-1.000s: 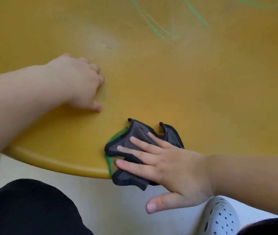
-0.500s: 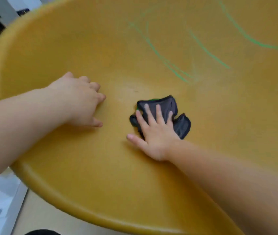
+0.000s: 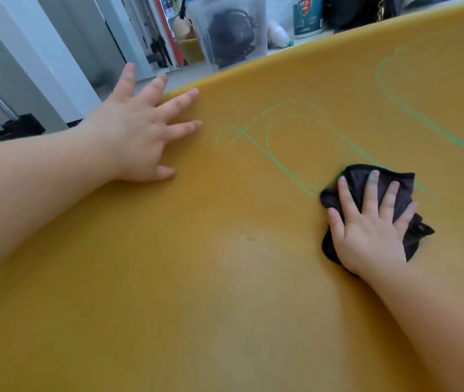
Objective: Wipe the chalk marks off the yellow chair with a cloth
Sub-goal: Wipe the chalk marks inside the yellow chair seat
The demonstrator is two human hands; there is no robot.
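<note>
Head view, left to right: my left hand (image 3: pixel 137 131) has opened since a second ago, its grip now wide and empty, fingers splayed flat near the yellow chair (image 3: pixel 196 278) rim at ten o'clock. My right hand (image 3: pixel 366 227) has slid the dark cloth (image 3: pixel 395 193) up from the front edge to three o'clock, palm pressing it onto the green chalk marks (image 3: pixel 281 165). I judge the lower seat clean; the loops above remain.
</note>
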